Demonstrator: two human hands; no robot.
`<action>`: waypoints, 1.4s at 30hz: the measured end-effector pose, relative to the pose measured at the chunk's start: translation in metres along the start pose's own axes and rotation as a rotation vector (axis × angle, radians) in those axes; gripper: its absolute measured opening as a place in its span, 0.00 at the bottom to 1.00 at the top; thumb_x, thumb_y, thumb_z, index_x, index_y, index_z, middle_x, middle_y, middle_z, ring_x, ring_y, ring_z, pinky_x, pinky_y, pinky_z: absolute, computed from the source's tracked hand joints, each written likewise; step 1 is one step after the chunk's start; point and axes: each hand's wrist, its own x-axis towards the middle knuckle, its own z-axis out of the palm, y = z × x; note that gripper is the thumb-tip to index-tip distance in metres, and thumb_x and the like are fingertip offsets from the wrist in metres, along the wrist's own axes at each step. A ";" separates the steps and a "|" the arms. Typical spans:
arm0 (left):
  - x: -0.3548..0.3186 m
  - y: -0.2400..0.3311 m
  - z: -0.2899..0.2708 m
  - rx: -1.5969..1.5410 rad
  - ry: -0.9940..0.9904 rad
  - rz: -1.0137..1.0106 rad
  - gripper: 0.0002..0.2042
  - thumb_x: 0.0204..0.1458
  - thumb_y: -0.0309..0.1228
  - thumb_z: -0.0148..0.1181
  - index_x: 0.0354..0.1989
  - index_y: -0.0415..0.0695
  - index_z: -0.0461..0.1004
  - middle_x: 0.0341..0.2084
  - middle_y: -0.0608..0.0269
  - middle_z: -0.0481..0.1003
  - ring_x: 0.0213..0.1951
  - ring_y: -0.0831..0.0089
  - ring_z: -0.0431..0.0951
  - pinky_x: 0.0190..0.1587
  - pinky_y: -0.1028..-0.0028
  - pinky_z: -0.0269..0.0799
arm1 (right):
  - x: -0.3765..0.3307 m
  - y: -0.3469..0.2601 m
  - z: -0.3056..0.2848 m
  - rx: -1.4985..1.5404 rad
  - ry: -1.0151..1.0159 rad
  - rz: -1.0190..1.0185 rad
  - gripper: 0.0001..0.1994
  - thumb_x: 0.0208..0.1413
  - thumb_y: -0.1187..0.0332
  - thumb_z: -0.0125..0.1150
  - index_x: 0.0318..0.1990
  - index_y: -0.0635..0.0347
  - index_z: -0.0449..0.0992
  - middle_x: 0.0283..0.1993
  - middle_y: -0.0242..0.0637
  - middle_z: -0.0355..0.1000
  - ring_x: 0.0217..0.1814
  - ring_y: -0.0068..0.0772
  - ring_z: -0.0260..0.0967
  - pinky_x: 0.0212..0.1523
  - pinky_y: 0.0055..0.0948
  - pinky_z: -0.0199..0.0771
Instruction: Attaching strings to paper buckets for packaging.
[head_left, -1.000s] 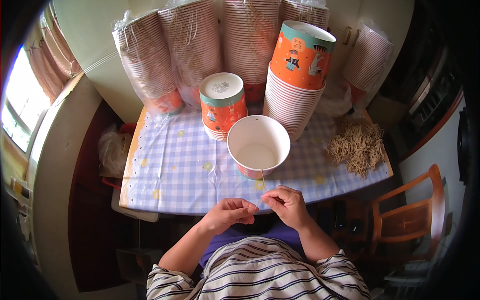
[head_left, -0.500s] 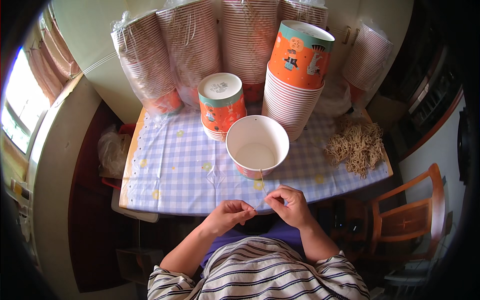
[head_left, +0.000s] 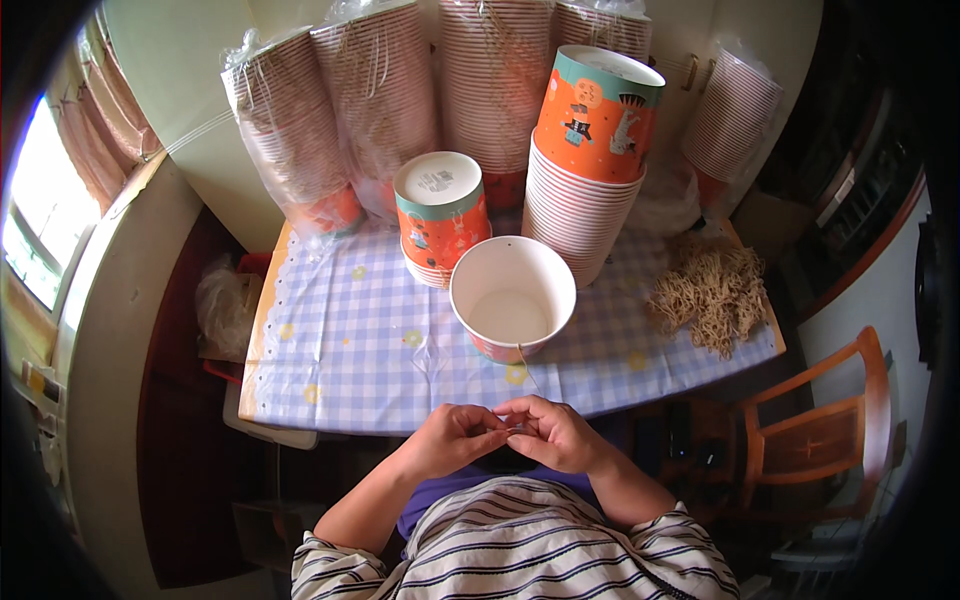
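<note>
An empty paper bucket (head_left: 510, 275) with a white inside stands upright at the middle of the table, a small hole near its far rim. From its near side a thin beige string (head_left: 531, 378) runs down to my hands just off the table's front edge. My left hand (head_left: 448, 440) is closed in a pinch, and my right hand (head_left: 562, 437) is closed too, its fingertips meeting the left's. The string passes between them; its end is hidden in the fingers. Behind the bucket, upside-down orange and teal buckets form a short stack (head_left: 440, 222) and a tall stack (head_left: 580, 205).
A heap of loose beige strings (head_left: 715, 298) lies at the table's right. Plastic-wrapped bucket stacks (head_left: 385, 100) line the back, with another wrapped stack (head_left: 733, 120) at the far right. A checked cloth (head_left: 340, 340) covers the table. A wooden chair (head_left: 815, 430) stands to the right.
My right hand has come down and left to meet my left hand, and their fingertips now touch. The string stretches longer from the bucket, which stays in place.
</note>
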 end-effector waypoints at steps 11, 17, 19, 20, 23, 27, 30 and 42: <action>0.000 -0.004 -0.003 0.068 0.052 -0.014 0.07 0.54 0.29 0.60 0.34 0.37 0.77 0.20 0.74 0.72 0.24 0.89 0.64 0.24 0.84 0.61 | 0.001 -0.026 -0.001 -0.534 0.116 -0.226 0.07 0.49 0.78 0.62 0.36 0.62 0.74 0.32 0.35 0.69 0.31 0.27 0.68 0.30 0.24 0.69; -0.001 0.004 -0.002 0.116 0.067 0.034 0.07 0.53 0.29 0.60 0.33 0.37 0.77 0.19 0.73 0.71 0.23 0.88 0.64 0.25 0.84 0.62 | 0.004 -0.023 0.002 -0.664 0.180 -0.430 0.08 0.46 0.79 0.63 0.35 0.62 0.73 0.33 0.38 0.69 0.32 0.38 0.70 0.32 0.30 0.72; -0.003 0.009 -0.003 0.237 0.102 0.061 0.07 0.52 0.30 0.61 0.32 0.37 0.77 0.18 0.73 0.71 0.23 0.88 0.64 0.25 0.83 0.62 | 0.004 -0.023 0.003 -0.692 0.186 -0.460 0.09 0.46 0.79 0.63 0.35 0.63 0.72 0.33 0.39 0.68 0.32 0.39 0.71 0.32 0.31 0.72; -0.002 0.009 -0.003 0.238 0.103 0.064 0.07 0.52 0.30 0.61 0.32 0.37 0.77 0.18 0.73 0.71 0.23 0.88 0.64 0.25 0.83 0.62 | 0.005 -0.022 0.003 -0.704 0.197 -0.461 0.09 0.45 0.80 0.63 0.34 0.62 0.73 0.33 0.38 0.69 0.32 0.38 0.71 0.32 0.30 0.73; -0.003 0.007 -0.003 0.261 0.124 0.087 0.07 0.51 0.29 0.62 0.32 0.38 0.77 0.19 0.70 0.72 0.23 0.86 0.66 0.26 0.81 0.65 | 0.005 -0.021 0.004 -0.731 0.207 -0.476 0.09 0.44 0.80 0.64 0.34 0.61 0.73 0.32 0.37 0.69 0.31 0.37 0.71 0.32 0.29 0.73; -0.004 0.009 -0.003 0.343 0.145 0.233 0.06 0.49 0.29 0.63 0.31 0.38 0.77 0.22 0.63 0.75 0.24 0.79 0.72 0.28 0.77 0.68 | 0.005 -0.022 0.004 -0.762 0.193 -0.512 0.09 0.46 0.79 0.63 0.35 0.62 0.72 0.33 0.38 0.68 0.30 0.40 0.71 0.31 0.31 0.73; -0.005 0.010 -0.004 0.405 0.150 0.287 0.06 0.48 0.28 0.63 0.31 0.39 0.77 0.23 0.61 0.75 0.24 0.74 0.74 0.29 0.76 0.69 | 0.005 -0.021 0.005 -0.773 0.196 -0.518 0.09 0.46 0.79 0.63 0.35 0.62 0.72 0.32 0.38 0.68 0.30 0.39 0.71 0.30 0.31 0.73; -0.002 0.011 -0.006 0.286 0.132 0.278 0.05 0.51 0.27 0.61 0.32 0.38 0.77 0.24 0.62 0.75 0.27 0.78 0.73 0.31 0.78 0.69 | 0.007 -0.022 0.004 -0.708 0.239 -0.508 0.12 0.45 0.81 0.61 0.38 0.62 0.72 0.35 0.40 0.69 0.35 0.41 0.71 0.35 0.31 0.73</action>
